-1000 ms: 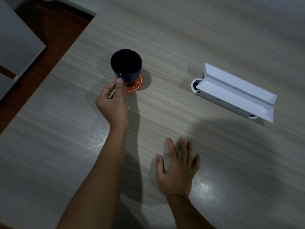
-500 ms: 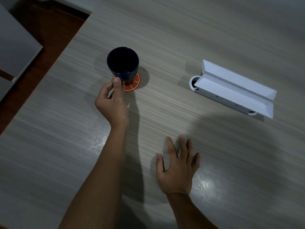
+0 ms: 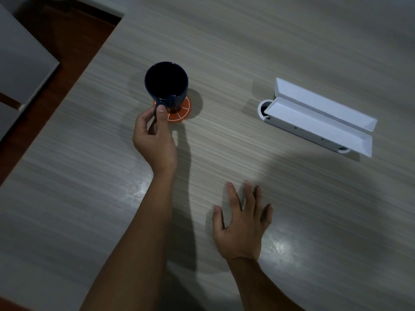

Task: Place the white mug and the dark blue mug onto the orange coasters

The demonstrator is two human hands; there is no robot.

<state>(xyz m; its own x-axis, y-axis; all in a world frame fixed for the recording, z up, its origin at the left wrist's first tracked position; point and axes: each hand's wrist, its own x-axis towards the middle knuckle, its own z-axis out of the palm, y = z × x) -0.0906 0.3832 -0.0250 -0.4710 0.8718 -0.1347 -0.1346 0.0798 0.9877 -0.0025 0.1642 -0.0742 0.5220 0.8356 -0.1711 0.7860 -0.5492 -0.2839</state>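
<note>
The dark blue mug point(image 3: 166, 83) stands upright on an orange coaster point(image 3: 182, 111) with white segment lines, left of the table's middle. My left hand point(image 3: 155, 135) is just below the mug, thumb and fingers pinched on its handle. My right hand point(image 3: 242, 223) lies flat on the table near me, fingers spread, holding nothing. No white mug and no second coaster are in view.
A white cable box with two raised flaps point(image 3: 318, 117) sits in the grey wood-grain table point(image 3: 247, 41) to the right of the mug. The table's left edge point(image 3: 74, 86) runs diagonally, with brown floor and a grey panel point(image 3: 20, 59) beyond it.
The mug and my left hand stay together over the coaster with barely any shift. My right hand has not moved.
</note>
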